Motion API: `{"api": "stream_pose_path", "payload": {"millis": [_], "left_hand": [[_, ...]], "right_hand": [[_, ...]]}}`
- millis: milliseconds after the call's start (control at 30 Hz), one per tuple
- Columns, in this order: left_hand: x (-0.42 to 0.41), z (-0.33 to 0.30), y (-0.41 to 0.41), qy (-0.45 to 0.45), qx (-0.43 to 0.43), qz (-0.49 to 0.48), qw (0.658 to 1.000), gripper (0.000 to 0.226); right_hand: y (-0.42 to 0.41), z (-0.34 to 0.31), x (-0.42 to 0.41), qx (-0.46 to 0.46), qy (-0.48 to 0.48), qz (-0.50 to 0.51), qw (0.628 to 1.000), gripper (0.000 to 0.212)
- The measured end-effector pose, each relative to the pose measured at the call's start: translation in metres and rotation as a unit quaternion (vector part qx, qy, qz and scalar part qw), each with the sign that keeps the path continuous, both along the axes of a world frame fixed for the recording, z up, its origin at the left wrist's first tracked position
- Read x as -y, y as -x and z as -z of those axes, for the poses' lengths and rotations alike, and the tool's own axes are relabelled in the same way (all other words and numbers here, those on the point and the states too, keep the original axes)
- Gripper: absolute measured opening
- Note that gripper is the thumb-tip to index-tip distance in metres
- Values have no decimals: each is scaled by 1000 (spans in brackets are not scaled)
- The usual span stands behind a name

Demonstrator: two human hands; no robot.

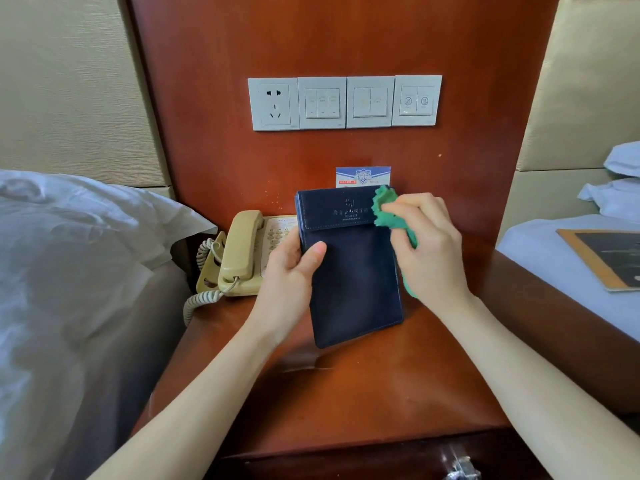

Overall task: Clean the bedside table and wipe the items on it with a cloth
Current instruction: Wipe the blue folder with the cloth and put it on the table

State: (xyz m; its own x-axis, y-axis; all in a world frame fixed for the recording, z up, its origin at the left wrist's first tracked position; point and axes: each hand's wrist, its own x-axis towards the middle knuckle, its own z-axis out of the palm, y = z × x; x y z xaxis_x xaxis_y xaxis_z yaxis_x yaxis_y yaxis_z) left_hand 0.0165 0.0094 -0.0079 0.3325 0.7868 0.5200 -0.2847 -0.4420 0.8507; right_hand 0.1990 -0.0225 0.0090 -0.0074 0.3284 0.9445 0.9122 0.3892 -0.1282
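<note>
left hand (289,271) gripping the dark navy flat leather pouch with a stitched flap (349,268) by its left edge, thumb laid across the front face, fingers hidden behind. pouch held upright, tilted slightly, lifted above the reddish-brown glossy wooden bedside table (346,386), bottom corner near the tabletop; cannot tell whether touching. right hand (427,244) curled round a crumpled green cloth (386,211), knuckles toward the camera, pressing the cloth against the pouch's upper right corner over the flap. more green cloth showing below the right hand along the pouch's right edge. both bare forearms reaching in from the near edge, angled inward. beige corded telephone (242,254) at the far left of the table, just behind the left hand. small blue and white card (363,176) propped against the wooden back panel behind the pouch. row of white wall switches and a socket (344,102) higher up. white pillow (69,220) to the left.
</note>
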Motion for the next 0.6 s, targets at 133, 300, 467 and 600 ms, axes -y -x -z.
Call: {"api": "stream_pose_path", "payload": {"millis": [133, 300, 467, 600], "left_hand": [[-2, 3, -2, 15, -5, -38, 999, 34], [-7, 7, 0, 57, -4, -56, 997, 30], [-9, 8, 4, 98, 19, -93, 991, 26], [-12, 7, 3, 148, 58, -103, 982, 24]], "right_hand": [[-6, 6, 5, -42, 82, -27, 995, 22], [16, 14, 13, 102, 177, -68, 977, 18], [9, 21, 29, 74, 317, -74, 943, 13], [-15, 21, 43, 69, 450, -45, 889, 11]]}}
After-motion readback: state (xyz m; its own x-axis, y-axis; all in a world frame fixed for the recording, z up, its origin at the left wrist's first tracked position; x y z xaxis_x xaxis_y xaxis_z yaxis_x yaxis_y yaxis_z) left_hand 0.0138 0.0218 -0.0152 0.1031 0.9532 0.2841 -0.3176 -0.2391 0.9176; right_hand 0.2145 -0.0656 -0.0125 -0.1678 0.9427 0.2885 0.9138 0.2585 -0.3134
